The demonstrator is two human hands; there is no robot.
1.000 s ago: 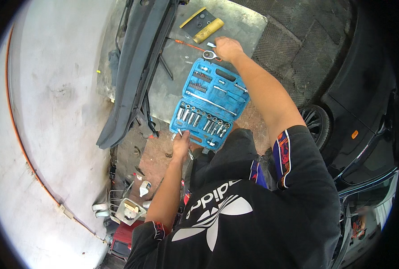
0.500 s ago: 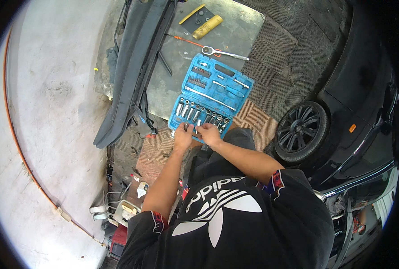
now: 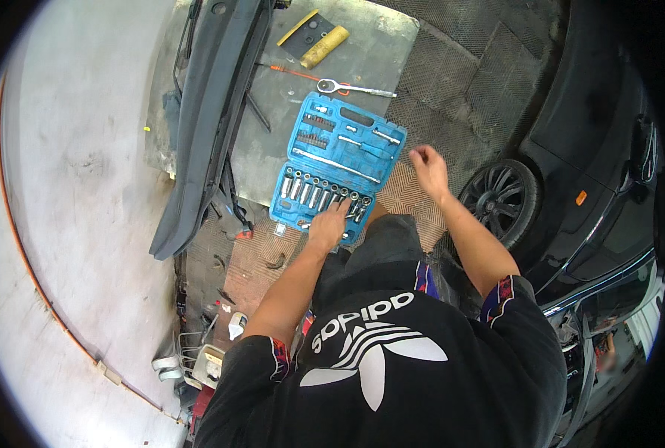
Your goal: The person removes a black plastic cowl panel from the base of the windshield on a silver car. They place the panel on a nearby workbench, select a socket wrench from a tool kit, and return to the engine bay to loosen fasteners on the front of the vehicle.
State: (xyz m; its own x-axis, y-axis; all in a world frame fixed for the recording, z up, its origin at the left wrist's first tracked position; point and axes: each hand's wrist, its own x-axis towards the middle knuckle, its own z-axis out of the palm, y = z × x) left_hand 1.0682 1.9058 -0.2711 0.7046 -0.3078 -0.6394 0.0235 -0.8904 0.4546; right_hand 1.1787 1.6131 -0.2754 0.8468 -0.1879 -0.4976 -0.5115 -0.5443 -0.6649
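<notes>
An opened blue socket set case [image 3: 392,153] lies at the near edge of the worktable, with a row of chrome sockets [image 3: 305,191] in its near half. My left hand [image 3: 326,225] reaches over that half, fingers stretched out and touching the sockets at the right part of the row. My right hand [image 3: 431,170] is raised off to the right of the case, apart from it. Its fingers are curled together; whether anything small is between them is hidden. Small bits, a long chrome bar [image 3: 336,166] and short extensions sit in the lid half.
Beyond the case, a ratchet [image 3: 355,88] and an orange-handled screwdriver [image 3: 295,72] lie on the worktable [image 3: 381,45], near a yellow roll [image 3: 323,48]. A long dark plastic trim [image 3: 213,112] lies across its left side. A black car's wheel [image 3: 500,201] stands at the right.
Both hands were together over the near part of the case. The right hand has moved away to the right, and the left hand has shifted right onto the sockets.
</notes>
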